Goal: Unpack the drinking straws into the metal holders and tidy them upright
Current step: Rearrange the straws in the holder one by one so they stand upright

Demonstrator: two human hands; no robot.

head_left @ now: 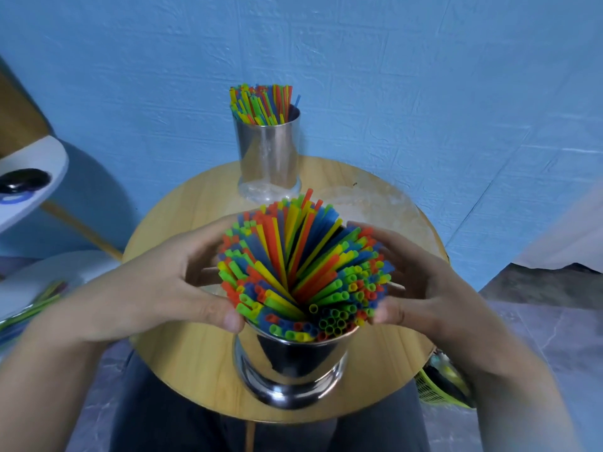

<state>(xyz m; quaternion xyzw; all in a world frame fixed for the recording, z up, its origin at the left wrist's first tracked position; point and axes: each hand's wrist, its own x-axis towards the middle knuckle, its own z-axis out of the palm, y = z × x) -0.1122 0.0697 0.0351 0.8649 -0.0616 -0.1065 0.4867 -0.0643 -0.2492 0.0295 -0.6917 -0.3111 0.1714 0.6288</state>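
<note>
Left hand [169,282] and right hand [424,282] both cupped, fingers curled round the fanned straws [303,265] standing in the near metal holder [293,363] on the round table [195,370]. Straws look light, bendy and slippery, so gather them from the sides near the tops and squeeze gently. Far holder [269,151] stands behind, also full.

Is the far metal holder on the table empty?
No, the far holder has many coloured straws standing in it, their tops above its rim.
</note>
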